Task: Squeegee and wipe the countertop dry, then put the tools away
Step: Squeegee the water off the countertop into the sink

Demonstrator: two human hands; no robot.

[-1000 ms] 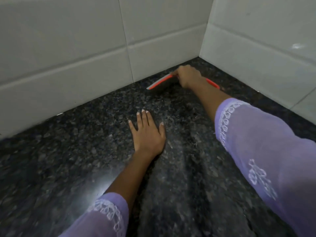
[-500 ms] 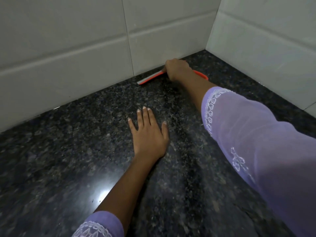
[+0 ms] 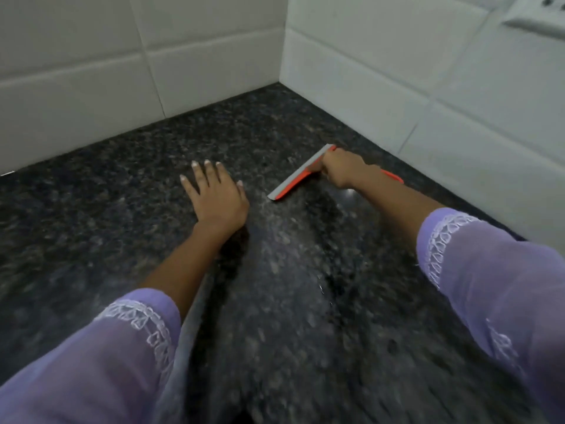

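Note:
My right hand (image 3: 344,169) grips an orange squeegee (image 3: 295,177) with a grey rubber blade. The blade lies on the dark speckled granite countertop (image 3: 290,301), angled from upper right down to lower left. The orange handle's tip sticks out behind my wrist. My left hand (image 3: 215,197) rests flat on the counter, fingers spread, a short way left of the blade's lower end and not touching it. Both arms wear lilac sleeves with white embroidery.
White tiled walls (image 3: 198,62) meet in a corner at the back of the counter. The right wall (image 3: 443,96) runs close beside my right hand. A white wall fitting (image 3: 538,19) shows at the top right.
My right hand has pulled the squeegee away from the back wall toward me and to the right. The blade has turned more diagonal. My left hand has stayed flat on the counter.

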